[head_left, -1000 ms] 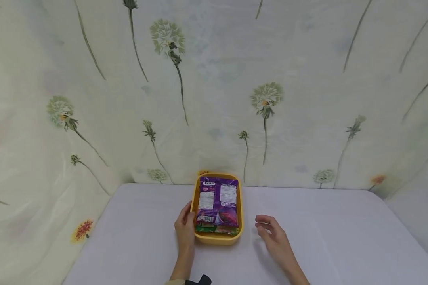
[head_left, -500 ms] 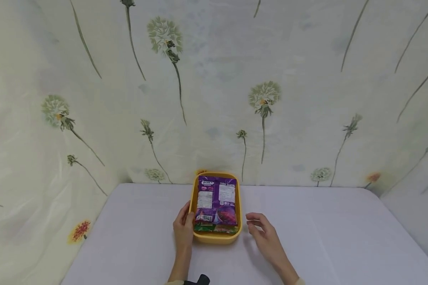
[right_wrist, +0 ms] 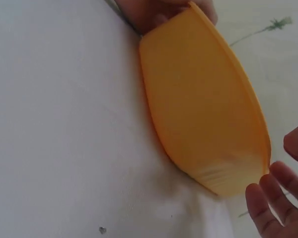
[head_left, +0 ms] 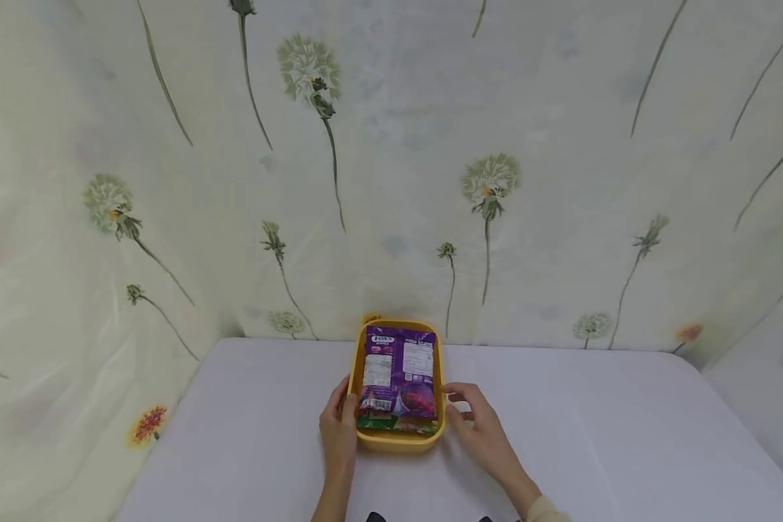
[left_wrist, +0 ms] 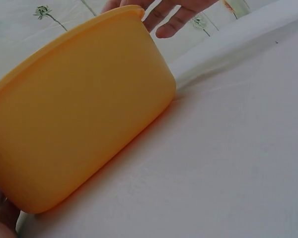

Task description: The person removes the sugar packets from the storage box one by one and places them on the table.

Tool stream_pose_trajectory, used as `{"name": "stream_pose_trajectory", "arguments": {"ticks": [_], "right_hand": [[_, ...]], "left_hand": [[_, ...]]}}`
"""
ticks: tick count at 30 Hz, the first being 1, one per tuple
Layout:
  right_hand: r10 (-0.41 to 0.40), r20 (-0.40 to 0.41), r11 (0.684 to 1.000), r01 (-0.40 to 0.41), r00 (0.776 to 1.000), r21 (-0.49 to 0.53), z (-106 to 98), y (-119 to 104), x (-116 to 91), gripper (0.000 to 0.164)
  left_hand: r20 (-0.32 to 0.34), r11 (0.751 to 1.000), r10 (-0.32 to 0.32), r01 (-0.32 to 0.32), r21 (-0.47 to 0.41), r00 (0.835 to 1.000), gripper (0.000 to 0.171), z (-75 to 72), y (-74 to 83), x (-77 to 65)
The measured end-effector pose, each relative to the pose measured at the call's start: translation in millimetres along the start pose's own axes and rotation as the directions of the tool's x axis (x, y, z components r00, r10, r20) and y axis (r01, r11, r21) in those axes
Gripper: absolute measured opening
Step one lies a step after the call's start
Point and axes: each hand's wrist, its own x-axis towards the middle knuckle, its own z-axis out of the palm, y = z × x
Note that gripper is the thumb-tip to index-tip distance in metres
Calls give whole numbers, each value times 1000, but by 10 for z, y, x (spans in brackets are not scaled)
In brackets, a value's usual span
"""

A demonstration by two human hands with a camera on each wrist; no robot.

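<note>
- Set between both hands, with its long axis running away from the person, the yellow tub [head_left: 399, 444] sits on the white tablecloth [head_left: 594, 435], its far end by the backdrop [head_left: 391, 152].
- Inside lies a purple packet [head_left: 399, 373], long side along the tub; the end of a green packet [head_left: 377, 420] shows from under its near edge.
- Left hand [head_left: 338, 429] is the nearer: it holds the left wall, thumb by the rim.
- Right hand [head_left: 481, 429] stands at the right rim, fingers loosely bent and apart, gripping nothing; whether the fingertips touch, I cannot tell.
- Tub: smooth, plastic-looking, round-cornered, with a thin lip and walls tapering toward the base.
- Packets: glossy, crinkled film, the purple one printed with pale panels.
- Beyond: matte, lightly creased tablecloth; dandelion-printed backdrop, softly rippled.
</note>
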Motion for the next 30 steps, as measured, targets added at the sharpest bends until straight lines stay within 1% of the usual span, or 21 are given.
{"name": "stream_pose_trajectory", "arguments": {"ticks": [2, 6, 8, 10, 14, 18, 22, 25, 30], "right_hand": [[-8, 20, 1000, 8, 1000, -17, 28, -14, 5, 31], [-47, 48, 998, 49, 998, -41, 47, -38, 30, 31], [-62, 47, 993, 67, 997, -98, 41, -66, 57, 32], [-58, 49, 981, 66, 997, -184, 36, -115, 98, 31], [12, 72, 939, 13, 997, -343, 35, -290, 196, 32], [82, 123, 899, -21, 989, -437, 40, -465, 301, 37], [117, 167, 857, -15, 979, -514, 74, -557, 365, 41], [136, 186, 844, -16, 973, -536, 107, -593, 385, 43], [150, 182, 848, -32, 972, -528, 148, -605, 429, 42]], "left_hand": [[-15, 1000, 0, 0, 18, 1000, 35, -19, -3, -23], [-32, 999, 26, -25, 32, 999, 34, -21, 9, -51], [-45, 998, 41, -39, 49, 998, 34, -4, 17, -60], [-60, 998, 46, -43, 54, 997, 33, 17, 20, -69], [-84, 998, 38, -33, 52, 996, 33, 56, 21, -93], [-86, 999, 35, -31, 39, 996, 33, 84, 35, -92], [-83, 998, 49, -46, 34, 995, 33, 86, 43, -92], [-81, 998, 60, -58, 31, 995, 32, 73, 37, -103], [-73, 997, 74, -73, 20, 995, 32, 49, 38, -119]]}}
